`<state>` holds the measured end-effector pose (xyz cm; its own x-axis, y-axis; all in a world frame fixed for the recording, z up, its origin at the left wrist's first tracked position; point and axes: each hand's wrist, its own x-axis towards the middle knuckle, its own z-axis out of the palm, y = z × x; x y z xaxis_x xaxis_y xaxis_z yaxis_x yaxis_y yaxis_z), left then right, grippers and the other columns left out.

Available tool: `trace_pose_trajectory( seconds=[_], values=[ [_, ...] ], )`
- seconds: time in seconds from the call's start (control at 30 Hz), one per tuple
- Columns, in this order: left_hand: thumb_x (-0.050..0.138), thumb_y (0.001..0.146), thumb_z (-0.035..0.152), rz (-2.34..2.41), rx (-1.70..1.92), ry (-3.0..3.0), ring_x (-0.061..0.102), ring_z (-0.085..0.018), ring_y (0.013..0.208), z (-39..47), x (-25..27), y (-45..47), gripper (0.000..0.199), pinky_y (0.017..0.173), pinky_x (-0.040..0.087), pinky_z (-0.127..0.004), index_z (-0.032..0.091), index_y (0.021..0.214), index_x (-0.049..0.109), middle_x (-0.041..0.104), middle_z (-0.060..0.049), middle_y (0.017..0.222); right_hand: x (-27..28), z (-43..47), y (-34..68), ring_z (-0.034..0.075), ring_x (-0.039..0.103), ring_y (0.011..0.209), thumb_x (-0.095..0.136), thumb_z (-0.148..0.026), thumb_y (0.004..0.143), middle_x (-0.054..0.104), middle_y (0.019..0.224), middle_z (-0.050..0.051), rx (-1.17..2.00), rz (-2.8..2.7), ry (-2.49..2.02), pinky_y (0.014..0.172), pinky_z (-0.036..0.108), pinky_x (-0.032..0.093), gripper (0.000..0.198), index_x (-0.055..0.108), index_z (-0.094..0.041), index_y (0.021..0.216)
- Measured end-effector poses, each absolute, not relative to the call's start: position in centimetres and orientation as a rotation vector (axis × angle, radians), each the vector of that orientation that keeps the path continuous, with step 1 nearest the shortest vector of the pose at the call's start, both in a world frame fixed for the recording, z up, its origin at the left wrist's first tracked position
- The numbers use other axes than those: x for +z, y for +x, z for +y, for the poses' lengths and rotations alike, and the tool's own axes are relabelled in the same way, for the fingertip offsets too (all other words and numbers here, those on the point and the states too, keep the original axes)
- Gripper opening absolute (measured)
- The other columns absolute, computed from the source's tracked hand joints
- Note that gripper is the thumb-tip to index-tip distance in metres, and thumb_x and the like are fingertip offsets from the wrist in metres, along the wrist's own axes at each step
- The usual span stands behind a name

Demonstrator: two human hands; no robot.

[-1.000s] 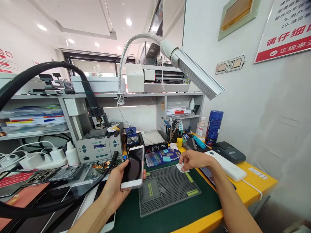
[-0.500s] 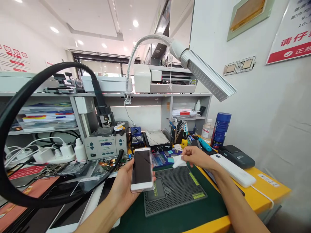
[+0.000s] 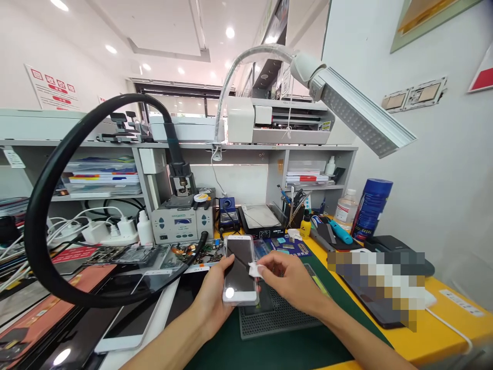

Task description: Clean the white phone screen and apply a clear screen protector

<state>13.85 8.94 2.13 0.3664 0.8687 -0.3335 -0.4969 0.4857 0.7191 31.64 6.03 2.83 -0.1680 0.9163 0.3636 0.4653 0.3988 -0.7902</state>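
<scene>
A white-framed smartphone (image 3: pixel 239 277) with a dark screen lies face up in my left hand (image 3: pixel 214 288), whose thumb rests along its left edge. My right hand (image 3: pixel 287 280) pinches a small white wipe (image 3: pixel 254 270) at the phone's right edge; the wipe overlaps the screen there. Under both hands lies a dark perforated work mat (image 3: pixel 279 318) on a green mat (image 3: pixel 227 344). The fingers beneath the phone are mostly hidden.
A thick black hose (image 3: pixel 34 246) loops across the left from a grey rework station (image 3: pixel 183 223). Phones and screens, such as a white-framed one (image 3: pixel 133 313), lie left. Behind stand a flat heating plate (image 3: pixel 262 218), a tool holder (image 3: pixel 293 213) and a blue can (image 3: pixel 373 208). A lamp (image 3: pixel 358 108) hangs above.
My right hand has moved left with the wipe, from beyond the perforated mat to the phone's screen. The phone stays in my left hand. The whole view has shifted slightly left.
</scene>
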Motion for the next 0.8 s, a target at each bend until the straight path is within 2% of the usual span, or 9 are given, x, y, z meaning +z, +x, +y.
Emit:
trace_pose_trajectory(
  seconds=[0.13,0.3,0.4,0.53,0.8],
  values=[
    [0.061,0.088,0.028,0.797,1.012,0.597,0.069,-0.016,0.065,8.8,1.8,13.7,0.03,0.052,0.05,-0.022,0.023,0.117,0.058,0.072,-0.003,0.088,3.1,5.4,31.3,0.015,0.056,0.072,0.061,-0.038,0.09,0.063,0.083,0.003,0.662,-1.924,-1.166,0.062,0.026,0.042,0.021,0.075,-0.023,0.086],
    [0.061,0.088,0.029,0.816,1.04,0.634,0.068,-0.015,0.064,8.4,2.4,13.5,0.031,0.052,0.048,-0.02,0.024,0.118,0.059,0.072,-0.002,0.089,3.0,5.5,31.4,0.012,0.054,0.063,0.056,-0.048,0.093,0.059,0.079,0.003,0.981,-1.876,-1.125,0.054,0.023,0.041,0.036,0.076,-0.018,0.088],
    [0.063,0.087,0.032,0.822,1.063,0.66,0.068,-0.015,0.067,8.3,2.6,13.5,0.034,0.054,0.049,-0.02,0.027,0.121,0.06,0.072,-0.002,0.092,2.6,6.0,31.5,0.011,0.054,0.054,0.064,-0.05,0.087,0.058,0.066,0.0,1.205,-1.774,-1.125,0.045,0.021,0.038,0.035,0.071,-0.015,0.093],
    [0.067,0.084,0.039,0.825,1.084,0.731,0.068,-0.016,0.073,8.1,2.4,13.4,0.042,0.058,0.049,-0.021,0.028,0.124,0.06,0.072,-0.004,0.099,2.0,6.4,31.5,0.011,0.056,0.048,0.077,-0.045,0.076,0.059,0.06,-0.003,1.346,-1.607,-1.096,0.041,0.019,0.04,0.035,0.058,-0.017,0.087],
    [0.064,0.087,0.05,0.827,1.138,0.931,0.068,-0.02,0.086,7.4,2.8,13.4,0.049,0.075,0.05,-0.028,0.023,0.127,0.061,0.073,-0.006,0.103,1.7,6.1,31.2,0.01,0.058,0.043,0.061,-0.055,0.087,0.064,0.064,-0.001,1.474,-1.71,-1.153,0.034,0.015,0.038,0.039,0.048,-0.018,0.082]
  ],
)
